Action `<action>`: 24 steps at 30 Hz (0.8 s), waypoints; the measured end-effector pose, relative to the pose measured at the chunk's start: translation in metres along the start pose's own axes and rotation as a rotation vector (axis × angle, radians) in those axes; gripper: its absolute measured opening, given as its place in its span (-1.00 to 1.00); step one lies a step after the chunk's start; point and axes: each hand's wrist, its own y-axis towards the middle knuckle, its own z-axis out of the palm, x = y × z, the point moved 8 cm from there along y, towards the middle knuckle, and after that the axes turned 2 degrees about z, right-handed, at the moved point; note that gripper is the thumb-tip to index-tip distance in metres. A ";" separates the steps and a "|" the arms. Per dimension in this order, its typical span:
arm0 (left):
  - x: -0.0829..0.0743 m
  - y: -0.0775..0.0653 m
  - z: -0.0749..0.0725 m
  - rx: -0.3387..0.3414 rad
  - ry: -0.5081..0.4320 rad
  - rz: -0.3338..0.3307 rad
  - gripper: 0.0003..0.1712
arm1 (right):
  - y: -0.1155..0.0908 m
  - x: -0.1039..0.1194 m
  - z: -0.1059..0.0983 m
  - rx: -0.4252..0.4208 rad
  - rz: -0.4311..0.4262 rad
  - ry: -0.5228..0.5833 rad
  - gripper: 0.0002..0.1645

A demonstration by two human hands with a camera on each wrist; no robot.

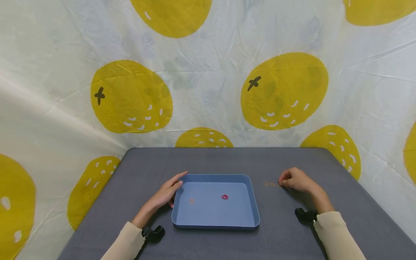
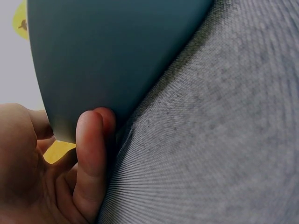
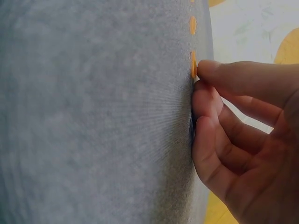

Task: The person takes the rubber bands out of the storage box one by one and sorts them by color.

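Observation:
At the left end of a blue tray (image 1: 216, 224), my left hand (image 1: 167, 191) grips the wall, its thumb over the rim and other fingers against the outer side. The left wrist view shows bent fingers (image 2: 91, 149) pressed to the tray's outside, low by the cloth. To the right of the tray, my right hand (image 1: 294, 179) has its fingertips bunched at the table, around a small dark blue band (image 3: 191, 123) mostly hidden beneath them. An orange rubber band (image 3: 194, 64) lies right by the uppermost fingertip.
More orange rubber bands (image 1: 273, 184) lie in a row between tray and right hand. Inside the tray are a red rubber band (image 1: 224, 197) and a pale orange one (image 1: 192, 202). A grey cloth (image 1: 221, 245) covers the table; a lemon-print curtain (image 1: 208, 90) hangs behind.

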 end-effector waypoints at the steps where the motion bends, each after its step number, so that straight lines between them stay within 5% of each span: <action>1: 0.000 0.000 0.000 0.000 0.001 0.000 -0.43 | 0.000 -0.001 0.000 -0.002 0.002 0.003 -0.92; 24: 0.003 0.001 -0.001 -0.012 0.019 0.002 -0.44 | -0.002 0.028 -0.013 -0.023 -0.064 0.075 -0.82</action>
